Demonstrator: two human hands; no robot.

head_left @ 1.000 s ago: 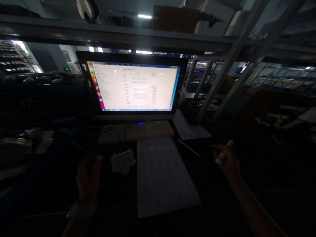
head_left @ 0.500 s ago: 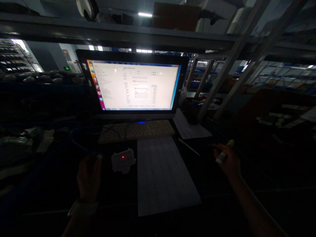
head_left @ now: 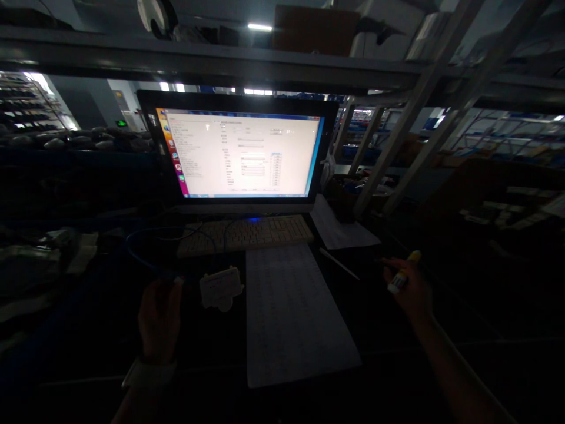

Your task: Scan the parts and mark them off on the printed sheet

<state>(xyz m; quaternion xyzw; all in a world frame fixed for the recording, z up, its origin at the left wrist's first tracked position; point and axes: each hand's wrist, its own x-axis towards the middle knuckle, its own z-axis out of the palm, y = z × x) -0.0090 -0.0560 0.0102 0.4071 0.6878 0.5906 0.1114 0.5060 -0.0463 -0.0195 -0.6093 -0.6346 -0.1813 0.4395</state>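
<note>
The bench is dark. My left hand [head_left: 159,318] rests on it, fingers curled around the end of a blue cable [head_left: 145,253], just left of a small white device [head_left: 219,287]. My right hand [head_left: 408,288] hovers at the right, closed on a yellow-capped marker [head_left: 402,273]. Between the hands lies a long printed sheet of paper [head_left: 293,315]. Behind it sit a white keyboard [head_left: 245,234] and a lit monitor [head_left: 241,153].
A white pen [head_left: 338,263] lies right of the sheet, loose paper [head_left: 342,232] beyond it. Metal shelf struts [head_left: 397,135] rise at the right. Dim clutter [head_left: 48,253] fills the left of the bench; a shelf [head_left: 198,59] runs overhead.
A red light on the white device was on half a second ago and is off now. Both hands have stayed almost still.
</note>
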